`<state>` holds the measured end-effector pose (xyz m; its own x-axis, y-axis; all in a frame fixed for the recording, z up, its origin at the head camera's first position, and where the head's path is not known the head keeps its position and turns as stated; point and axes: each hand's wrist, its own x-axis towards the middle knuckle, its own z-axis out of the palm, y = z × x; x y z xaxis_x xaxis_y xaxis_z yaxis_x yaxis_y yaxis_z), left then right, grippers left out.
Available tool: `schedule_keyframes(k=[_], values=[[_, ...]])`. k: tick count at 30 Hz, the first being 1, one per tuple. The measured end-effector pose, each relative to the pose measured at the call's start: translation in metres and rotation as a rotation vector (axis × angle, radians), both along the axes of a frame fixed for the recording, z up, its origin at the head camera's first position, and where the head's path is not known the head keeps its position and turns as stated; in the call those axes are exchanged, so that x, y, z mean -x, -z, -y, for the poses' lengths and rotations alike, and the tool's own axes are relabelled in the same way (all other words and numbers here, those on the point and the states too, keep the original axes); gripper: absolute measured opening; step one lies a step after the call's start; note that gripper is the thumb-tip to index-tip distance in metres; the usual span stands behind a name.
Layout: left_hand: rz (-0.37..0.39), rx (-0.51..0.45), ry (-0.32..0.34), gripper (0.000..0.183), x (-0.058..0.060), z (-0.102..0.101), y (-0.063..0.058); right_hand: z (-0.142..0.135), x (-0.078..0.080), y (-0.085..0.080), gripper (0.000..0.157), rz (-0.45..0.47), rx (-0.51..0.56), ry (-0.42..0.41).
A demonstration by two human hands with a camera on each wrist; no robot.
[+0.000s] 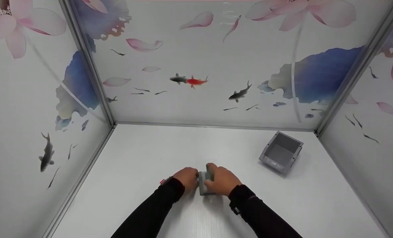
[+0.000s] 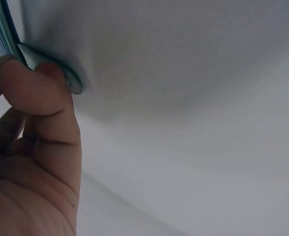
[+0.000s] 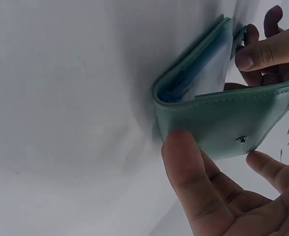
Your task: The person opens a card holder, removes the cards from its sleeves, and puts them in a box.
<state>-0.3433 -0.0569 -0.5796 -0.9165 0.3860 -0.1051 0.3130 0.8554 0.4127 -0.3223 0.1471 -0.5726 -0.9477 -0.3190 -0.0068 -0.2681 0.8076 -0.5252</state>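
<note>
A green card wallet (image 3: 213,123) stands partly unfolded on the white table, its clear plastic sleeves (image 3: 210,73) showing between the covers. On the outer cover is a small metal snap (image 3: 241,139). My right hand (image 1: 225,180) holds that cover, thumb against its outside and other fingers at its edge. From the left side, my left hand (image 1: 186,178) pinches the wallet's narrow closing strap (image 2: 74,83) between thumb and finger. In the left wrist view, only the wallet's layered edge (image 2: 1,29) appears at the upper left.
A grey plastic bin (image 1: 280,153) sits on the table (image 1: 150,148) toward the back right. Printed panels with fish and lotus flowers wall in the left, back (image 1: 209,59) and right sides. Metal framing runs along the corners.
</note>
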Motion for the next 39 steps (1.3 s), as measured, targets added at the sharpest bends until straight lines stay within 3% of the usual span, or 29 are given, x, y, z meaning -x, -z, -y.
schedule_keyframes(k=[3,6,12,15,21,24,30,39], values=[[-0.024,0.028,-0.009,0.01,0.001,-0.002,0.0,-0.005,0.0,-0.004,0.066,0.045,0.025,0.017],[-0.03,0.048,-0.019,0.012,0.0,-0.004,-0.002,-0.009,0.0,-0.006,0.054,0.078,0.049,0.057],[-0.038,0.039,-0.042,0.03,-0.003,-0.007,-0.003,-0.016,-0.001,0.002,0.035,0.064,0.046,0.161],[-0.046,0.03,-0.041,0.039,-0.003,-0.01,-0.002,-0.023,-0.002,0.009,0.034,-0.01,0.009,0.199],[-0.067,0.039,-0.038,0.049,0.0,-0.014,0.001,-0.033,-0.001,0.02,0.038,-0.246,-0.109,0.232],[-0.099,0.04,-0.027,0.057,0.002,-0.015,0.006,-0.035,-0.001,0.022,0.037,-0.27,-0.101,0.221],[-0.169,0.037,0.003,0.061,-0.004,-0.017,-0.004,-0.034,-0.003,0.02,0.015,-0.123,-0.024,0.178],[-0.118,0.084,0.042,0.047,-0.004,-0.022,-0.006,-0.036,0.003,0.02,0.013,0.109,0.035,0.202]])
